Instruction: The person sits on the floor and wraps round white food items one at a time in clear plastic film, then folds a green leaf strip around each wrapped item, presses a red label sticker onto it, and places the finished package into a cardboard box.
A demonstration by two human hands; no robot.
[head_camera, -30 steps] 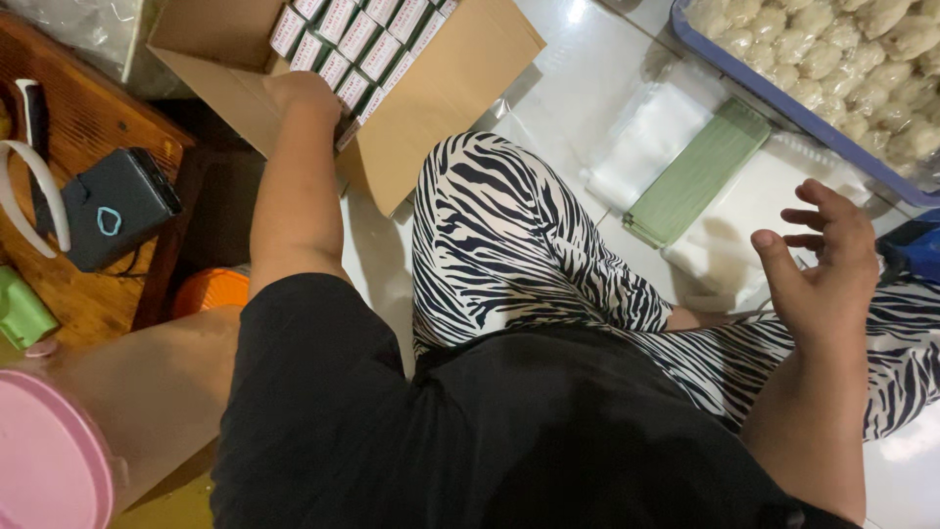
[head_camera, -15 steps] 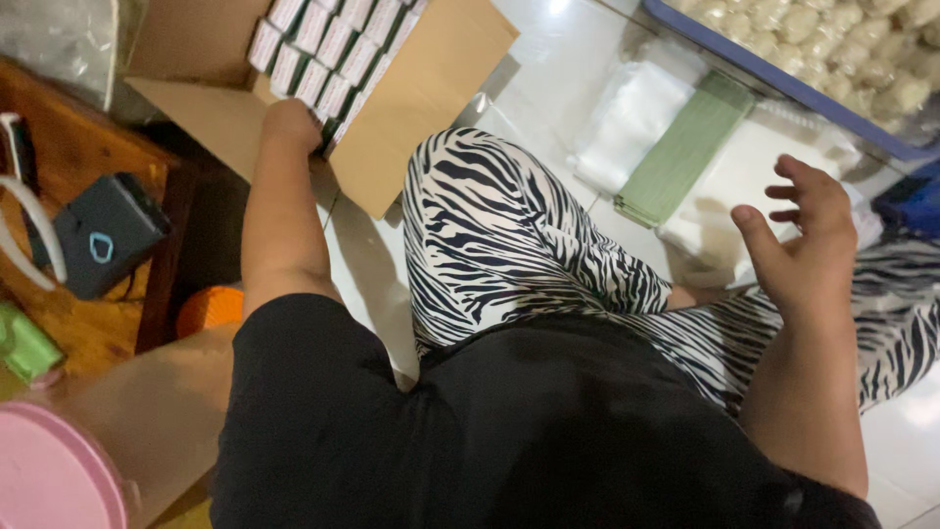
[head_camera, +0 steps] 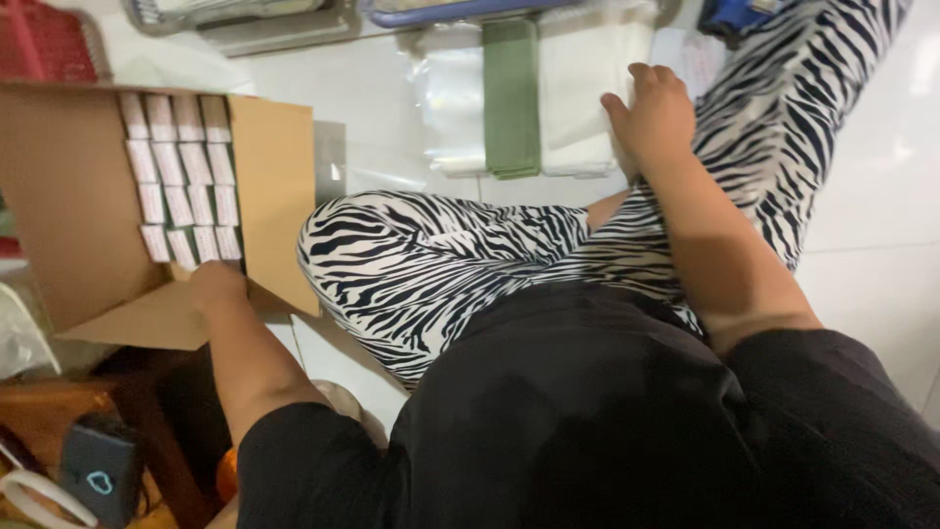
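**A:** What is closest to us?

**B:** A black shirt and zebra-striped trousers (head_camera: 441, 255). The person sits on a white tiled floor (head_camera: 871, 196). Low on the left is a dark pouch (head_camera: 98, 470) on a brown wooden counter (head_camera: 39, 421).

**A:** Where is the left hand?

**B:** The left hand (head_camera: 213, 286) is at the near edge of an open cardboard box (head_camera: 69, 216). It touches the bottom row of small white packs (head_camera: 181, 176). The packs stand in neat rows inside the box. The fingers go in among the packs, so I cannot tell if the grip is spread or pinching one.

**A:** And the right hand?

**B:** The right hand (head_camera: 654, 120) is farther off, past the knee. It lies on a stack of clear plastic bags (head_camera: 587, 88) on the floor. The fingers are curled together at the edge of the stack, but I cannot tell if they pinch a bag.

**A:** What is beside those bags?

**B:** A green folded cloth (head_camera: 511, 98) lies just to the left, touching them. More clear bags (head_camera: 446, 98) lie left of the cloth. Far back is a blue tray (head_camera: 460, 12). A red basket (head_camera: 44, 44) sits in the far left corner.
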